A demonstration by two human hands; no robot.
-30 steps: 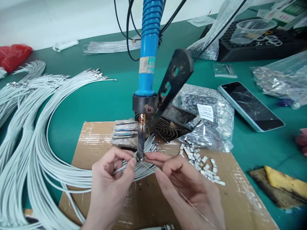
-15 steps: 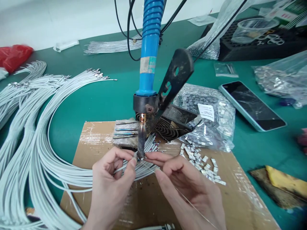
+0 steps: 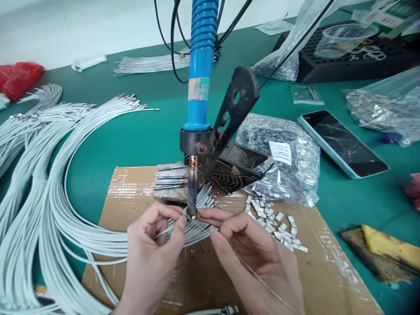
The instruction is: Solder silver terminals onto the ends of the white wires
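My left hand (image 3: 154, 251) is closed in a pinch on a white wire (image 3: 168, 228), whose end is mostly hidden by the fingertips. A blue-handled soldering iron (image 3: 199, 92) hangs upright in front, its tip down at the fingertips of both hands. With thumb and fingers my right hand (image 3: 259, 253) holds a thin strand of solder wire (image 3: 260, 280), which runs from below up to the iron's tip. The small piece under the tip is too little to make out. Behind the fingers lie the ends of a white wire bundle (image 3: 95, 238) that curves in from the left.
Small metal pieces (image 3: 275, 225) lie scattered on the cardboard (image 3: 131, 183), right of the hands. Behind stand the iron's black bracket (image 3: 234, 109), spare tips (image 3: 170, 178) and a plastic bag (image 3: 295, 175). A phone (image 3: 344, 142) and a stained yellow sponge (image 3: 390, 247) lie at right.
The whole view has shifted very slightly. Both hands keep their grips at the iron's tip, with hardly any visible movement.
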